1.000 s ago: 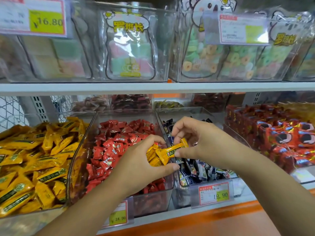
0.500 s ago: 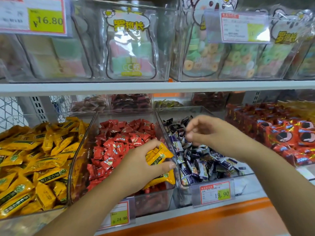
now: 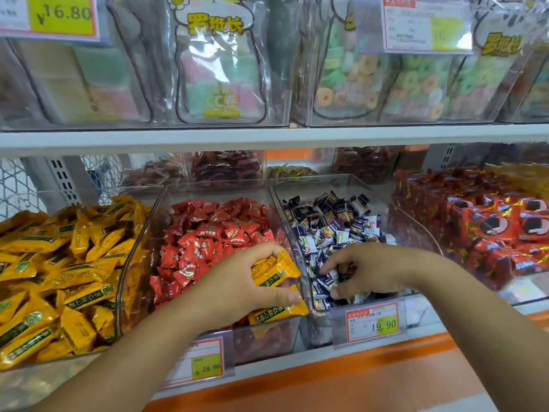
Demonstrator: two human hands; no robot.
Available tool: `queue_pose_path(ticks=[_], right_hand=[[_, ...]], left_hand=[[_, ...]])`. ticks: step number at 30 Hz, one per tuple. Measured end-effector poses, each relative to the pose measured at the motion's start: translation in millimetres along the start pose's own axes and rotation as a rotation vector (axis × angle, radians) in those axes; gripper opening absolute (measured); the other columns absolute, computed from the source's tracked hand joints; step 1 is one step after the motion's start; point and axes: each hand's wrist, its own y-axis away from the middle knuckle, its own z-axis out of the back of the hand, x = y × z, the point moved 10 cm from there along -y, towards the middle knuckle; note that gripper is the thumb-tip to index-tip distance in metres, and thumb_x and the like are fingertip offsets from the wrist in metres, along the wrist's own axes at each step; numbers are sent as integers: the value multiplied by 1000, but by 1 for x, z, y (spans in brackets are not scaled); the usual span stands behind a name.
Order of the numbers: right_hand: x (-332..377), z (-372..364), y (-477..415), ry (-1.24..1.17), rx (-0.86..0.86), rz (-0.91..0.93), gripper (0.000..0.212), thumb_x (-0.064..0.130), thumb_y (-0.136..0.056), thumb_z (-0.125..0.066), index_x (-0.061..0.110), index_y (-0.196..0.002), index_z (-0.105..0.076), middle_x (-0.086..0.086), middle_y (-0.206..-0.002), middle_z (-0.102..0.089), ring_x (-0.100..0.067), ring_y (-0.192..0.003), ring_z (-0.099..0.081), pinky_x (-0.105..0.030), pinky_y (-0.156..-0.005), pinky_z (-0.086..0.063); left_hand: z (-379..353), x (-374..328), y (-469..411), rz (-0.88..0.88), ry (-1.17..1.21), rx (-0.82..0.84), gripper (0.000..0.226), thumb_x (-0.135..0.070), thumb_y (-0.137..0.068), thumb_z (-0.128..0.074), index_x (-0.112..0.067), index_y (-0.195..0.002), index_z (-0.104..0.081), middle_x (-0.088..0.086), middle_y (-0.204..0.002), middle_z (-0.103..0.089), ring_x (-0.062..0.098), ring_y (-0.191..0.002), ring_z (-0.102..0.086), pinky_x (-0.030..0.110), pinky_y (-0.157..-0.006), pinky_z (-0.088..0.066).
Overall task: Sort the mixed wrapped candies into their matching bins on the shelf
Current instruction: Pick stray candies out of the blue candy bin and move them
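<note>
Three clear bins stand side by side on the lower shelf. The left one holds yellow candies (image 3: 59,263), the middle bin (image 3: 214,185) red candies (image 3: 214,233), the right bin (image 3: 323,179) purple-and-white candies (image 3: 332,224). My left hand (image 3: 234,281) grips a bunch of yellow candies (image 3: 274,270) above the front right corner of the red bin. My right hand (image 3: 374,269) is down in the purple-and-white pile near the bin's front, fingers and thumb curled among the wrappers. Whether it holds one is hidden.
Red packets (image 3: 490,224) fill the shelf to the right. Price tags (image 3: 372,322) (image 3: 205,365) hang on the bin fronts. The upper shelf edge (image 3: 267,135) carries clear bins of bagged sweets just above the lower bins. An orange ledge (image 3: 356,379) runs along the front.
My right hand gave a yellow candy to the left hand, moved right and dropped into the purple-and-white bin. The left hand keeps the yellow bunch over the red bin.
</note>
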Motion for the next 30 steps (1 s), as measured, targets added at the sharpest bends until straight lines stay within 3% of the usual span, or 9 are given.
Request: queue_pose_path(ticks=[4, 6, 8, 12, 16, 19, 21, 26, 30], right_hand=[[-3, -1, -1, 0, -23, 12, 44, 46, -86, -66, 38, -127, -54, 7, -124, -52, -12, -109, -54, -25, -95, -43], [-4, -1, -1, -4, -32, 14, 43, 46, -86, -66, 38, -127, -54, 7, -125, -52, -13, -110, -54, -26, -96, -44], [-5, -1, -1, 10, -46, 4, 43, 47, -86, -65, 39, -127, -54, 7, -122, -53, -13, -109, -55, -27, -96, -45], [7, 8, 1, 46, -134, 13, 35, 43, -90, -62, 37, -124, -55, 14, -103, -55, -9, -85, -60, -19, -72, -48], [35, 41, 10, -7, -442, 71, 29, 41, -95, -53, 37, -124, -55, 9, -110, -64, -12, -85, -63, -23, -67, -46], [74, 62, 27, -127, -698, 222, 31, 42, -96, -51, 35, -125, -55, 8, -110, -61, -10, -90, -56, -23, -74, -40], [108, 62, 32, -116, -758, 353, 30, 40, -95, -52, 33, -124, -57, 9, -110, -59, -10, -100, -53, -24, -83, -37], [165, 33, 16, -26, -691, 510, 34, 38, -94, -55, 34, -128, -55, 12, -120, -53, -9, -118, -44, -17, -97, -26], [188, 22, 3, -23, -666, 536, 34, 39, -93, -55, 35, -127, -55, 13, -124, -52, -8, -122, -43, -19, -105, -27]], left_hand=[[-4, -1, 1, -5, -74, 84, 44, -50, -63, -81, -39, -98, -56, 2, -90, -65, 21, -79, -61, 40, -78, -52], [-3, -1, 2, -5, -106, 75, 43, -51, -65, -81, -42, -99, -56, -7, -89, -63, 11, -77, -60, 36, -78, -51], [1, -7, 5, -24, -68, 39, 36, -44, -70, -81, -38, -96, -57, -3, -83, -65, 8, -71, -59, 33, -71, -50], [39, -24, 20, -78, -35, -159, 31, -37, -72, -81, -33, -93, -58, -2, -74, -65, 7, -64, -59, 29, -63, -51], [91, -29, 47, -88, -68, -388, 28, -31, -73, -81, -28, -92, -60, -16, -69, -64, -3, -56, -55, 10, -56, -42], [123, -20, 69, -53, -78, -492, 27, -30, -74, -81, -26, -89, -59, -9, -67, -63, 3, -56, -55, 16, -54, -44], [145, -9, 84, -9, -125, -556, 26, -34, -75, -80, -28, -89, -58, -6, -70, -64, 6, -56, -56, 20, -55, -45], [201, 30, 128, 156, -244, -735, 35, -50, -74, -76, -37, -98, -54, -1, -76, -65, 17, -59, -58, 35, -57, -46], [246, 51, 168, 244, -341, -937, 36, -48, -75, -75, -38, -99, -50, 1, -81, -65, 22, -69, -61, 38, -64, -49]])
